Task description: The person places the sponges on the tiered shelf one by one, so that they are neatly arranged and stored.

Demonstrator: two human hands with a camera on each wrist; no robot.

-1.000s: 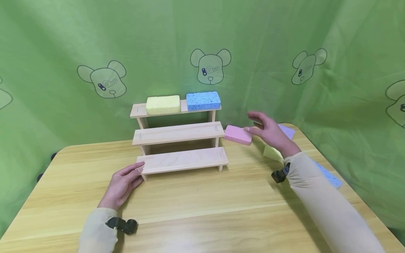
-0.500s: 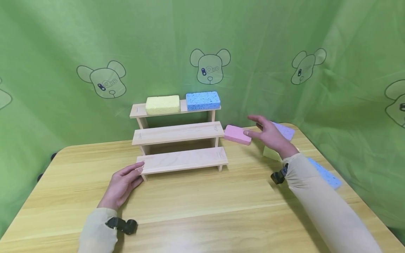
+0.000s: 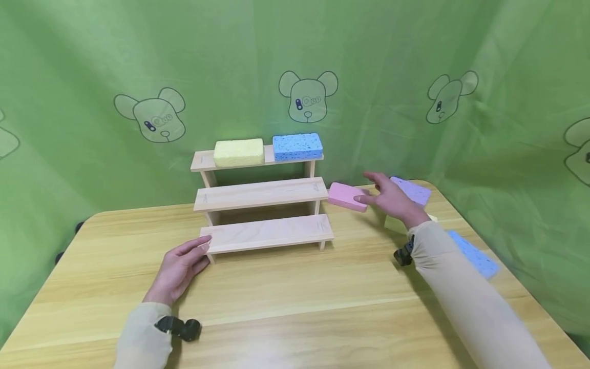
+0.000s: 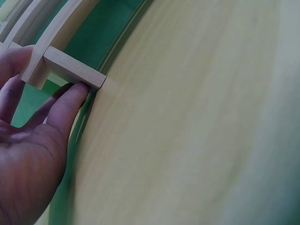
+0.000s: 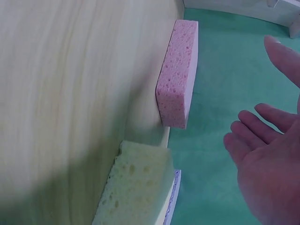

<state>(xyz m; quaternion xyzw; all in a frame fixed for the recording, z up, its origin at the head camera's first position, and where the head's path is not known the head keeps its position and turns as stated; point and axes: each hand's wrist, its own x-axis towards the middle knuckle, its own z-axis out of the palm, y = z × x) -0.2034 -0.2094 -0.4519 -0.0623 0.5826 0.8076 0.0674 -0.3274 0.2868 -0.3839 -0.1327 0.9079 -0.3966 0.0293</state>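
A three-tier wooden stand [image 3: 267,233] sits at the back middle of the table. With thumb and fingers, my left hand [image 3: 177,269] holds the left end of its lowest step; in the left wrist view fingertips press against the step's leg [image 4: 75,68]. On the top step lie a yellow sponge [image 3: 238,152] and a blue sponge [image 3: 297,146], side by side. Just right of the stand lies a pink sponge [image 3: 344,196] on the table. Above and beside it hovers my right hand [image 3: 392,197], fingers spread and holding nothing; the right wrist view [image 5: 267,150] shows a gap between them.
Further right on the table [image 3: 295,312] lie a purple sponge [image 3: 412,191], a second yellow sponge [image 3: 395,224] partly behind the right hand, and a second blue sponge [image 3: 473,254]. A green curtain [image 3: 230,61] with bear heads hangs behind the table.
My right hand has shifted slightly down and sideways near the pink sponge, uncovering more of the purple and blue sponges on the right. The left hand and stand stay put.
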